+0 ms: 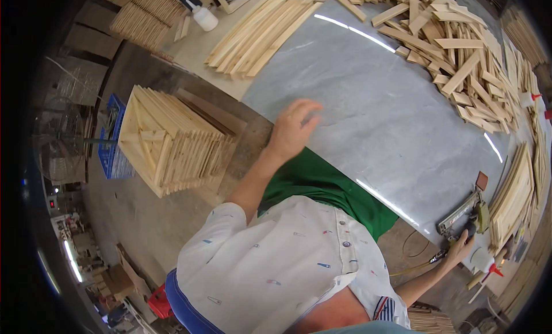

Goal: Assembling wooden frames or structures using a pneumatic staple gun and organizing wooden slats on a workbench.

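Observation:
My left hand [292, 130] is raised over the near left edge of the grey metal tabletop [368, 115]. Its fingers are slightly bent, with the thumb apart, and nothing is in them. At the right end of the table, my right hand [459, 249] is closed round the dark handle of a pneumatic nail gun [463, 214]. The gun lies at the table's corner, and an air hose [415, 268] trails from it. Close by the right hand is a white glue bottle [482, 259] with a red tip.
Loose wooden slats [460, 64] form a heap at the far right. Long strips [261, 32] lie in a row at the far left of the table. A stack of triangular-looking wooden frames [178, 141] stands left of me, beside a blue crate [112, 138]. Another white bottle [204, 18] stands behind.

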`<state>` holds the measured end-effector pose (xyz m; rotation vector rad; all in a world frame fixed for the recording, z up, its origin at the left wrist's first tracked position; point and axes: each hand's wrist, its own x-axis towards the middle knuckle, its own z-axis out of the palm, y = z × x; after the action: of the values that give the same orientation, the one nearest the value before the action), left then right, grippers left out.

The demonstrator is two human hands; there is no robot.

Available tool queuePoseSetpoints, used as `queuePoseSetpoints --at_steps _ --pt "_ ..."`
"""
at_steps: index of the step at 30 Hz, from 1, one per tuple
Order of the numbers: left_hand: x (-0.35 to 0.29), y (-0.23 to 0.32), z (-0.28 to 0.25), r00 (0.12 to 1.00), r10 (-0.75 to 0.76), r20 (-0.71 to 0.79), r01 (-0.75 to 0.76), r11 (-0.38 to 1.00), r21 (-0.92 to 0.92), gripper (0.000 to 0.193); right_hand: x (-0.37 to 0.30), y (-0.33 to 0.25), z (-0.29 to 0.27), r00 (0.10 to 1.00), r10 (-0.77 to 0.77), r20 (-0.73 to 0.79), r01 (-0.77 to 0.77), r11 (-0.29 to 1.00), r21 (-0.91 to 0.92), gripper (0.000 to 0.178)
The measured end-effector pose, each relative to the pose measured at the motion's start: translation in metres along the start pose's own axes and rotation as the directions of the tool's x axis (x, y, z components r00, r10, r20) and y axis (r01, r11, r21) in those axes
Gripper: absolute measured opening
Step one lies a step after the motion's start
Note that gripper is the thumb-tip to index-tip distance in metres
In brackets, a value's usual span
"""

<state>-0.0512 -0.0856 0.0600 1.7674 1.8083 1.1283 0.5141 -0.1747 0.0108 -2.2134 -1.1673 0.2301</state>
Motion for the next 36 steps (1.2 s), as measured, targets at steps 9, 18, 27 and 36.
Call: queuePoseSetpoints --at_steps 9,18,27,36 --pt "0.073 -0.08 -0.064 0.974 0.022 -0.226 0.07 0.918 0.39 0.037 -0.013 -0.146 -0.002 0.984 -0.091 -0.151 0.129 0.955 0.268 0.042" --pt "0.136 -0.126 -0.078 0.987 -0.09 -0.133 0.156 0.733 0.662 0.055 -0.055 -0.228 0.115 0.893 -0.287 0.347 0.036 0.814 0.58 0.034" --pt "0.154 -0.125 -0.09 0.966 -0.257 -0.042 0.22 0.722 0.656 0.054 -0.072 -0.242 0.155 0.876 -0.444 0.186 0.34 0.844 0.414 0.018" --pt "0.175 -0.111 -0.098 0.909 -0.406 0.094 0.214 0.649 0.73 0.058 -0.072 -0.237 0.156 0.889 -0.416 0.192 0.297 0.843 0.449 0.019"
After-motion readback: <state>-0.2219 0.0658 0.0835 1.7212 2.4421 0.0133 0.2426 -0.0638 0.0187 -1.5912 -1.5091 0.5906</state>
